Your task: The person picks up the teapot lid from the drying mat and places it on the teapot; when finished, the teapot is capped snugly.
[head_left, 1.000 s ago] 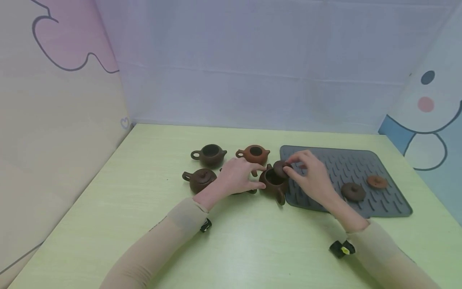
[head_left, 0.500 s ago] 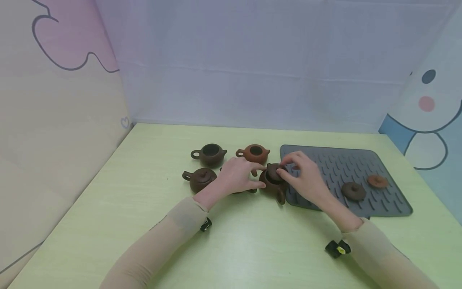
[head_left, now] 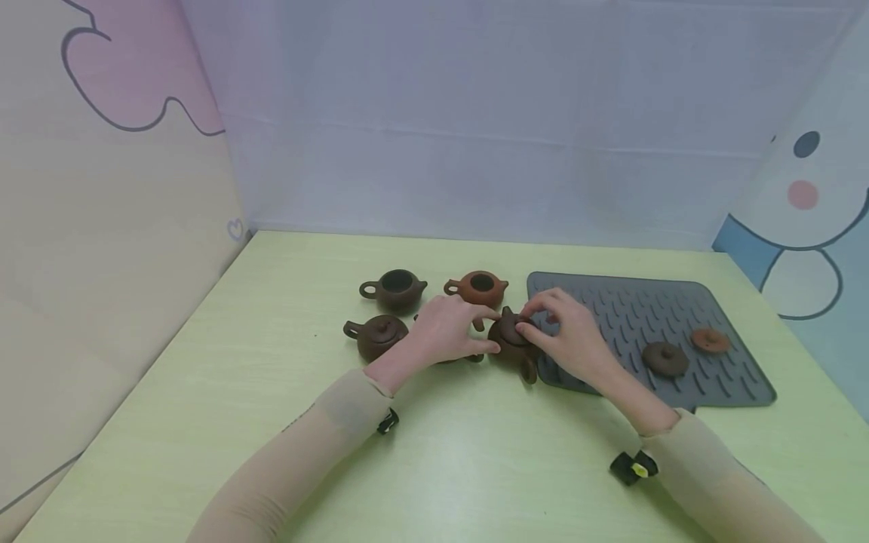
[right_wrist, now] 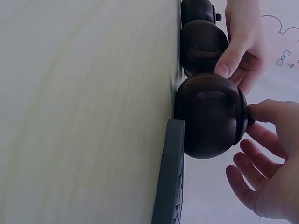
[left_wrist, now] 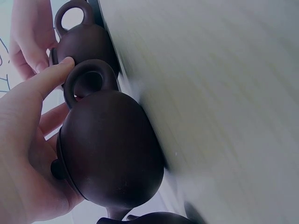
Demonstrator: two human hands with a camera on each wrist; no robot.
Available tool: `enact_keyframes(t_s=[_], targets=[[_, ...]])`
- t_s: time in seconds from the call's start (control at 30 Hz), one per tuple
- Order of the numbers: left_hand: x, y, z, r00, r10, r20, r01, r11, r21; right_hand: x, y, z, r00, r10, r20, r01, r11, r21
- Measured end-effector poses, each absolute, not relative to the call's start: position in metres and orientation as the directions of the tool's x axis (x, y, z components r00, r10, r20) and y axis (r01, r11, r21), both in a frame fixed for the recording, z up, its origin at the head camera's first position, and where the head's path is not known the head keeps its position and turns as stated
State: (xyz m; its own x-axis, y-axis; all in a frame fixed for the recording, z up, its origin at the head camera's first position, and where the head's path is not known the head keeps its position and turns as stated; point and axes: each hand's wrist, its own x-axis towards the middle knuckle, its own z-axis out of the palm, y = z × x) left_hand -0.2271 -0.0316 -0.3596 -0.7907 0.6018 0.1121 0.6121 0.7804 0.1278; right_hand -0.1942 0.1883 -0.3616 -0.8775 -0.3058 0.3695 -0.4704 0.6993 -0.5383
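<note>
A dark brown teapot [head_left: 508, 356] stands at the left edge of the grey mat, its handle toward me. My left hand [head_left: 444, 329] holds its left side between thumb and fingers. My right hand [head_left: 573, 337] pinches the knob of a dark lid [right_wrist: 242, 116], which lies over the teapot's mouth. Beneath my left hand is another lidded teapot [left_wrist: 110, 144], largely hidden in the head view. Left of it sits a lidded dark teapot [head_left: 376, 339].
Behind are two lidless teapots, one dark [head_left: 398, 292] and one reddish-brown [head_left: 480, 290]. The grey ridged mat [head_left: 611, 302] bears a dark lid [head_left: 665, 360] and a reddish lid [head_left: 710, 342]. A fabric wall [head_left: 475, 151] borders the table's far edge.
My right hand has lowered the dark lid leftward from a tilted position above the teapot onto its mouth. My left hand has stayed in place.
</note>
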Motion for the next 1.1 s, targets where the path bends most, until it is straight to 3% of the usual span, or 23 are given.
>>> enact_keyframes(t_s=[1.1], targets=[[-0.2236, -0.0395, -0.3551, -0.766, 0.624, 0.151, 0.641, 0.757, 0.124, -0.1933, 0.1924, -0.363, -0.914, -0.314, 0.255, -0.405, 0.695, -0.594]])
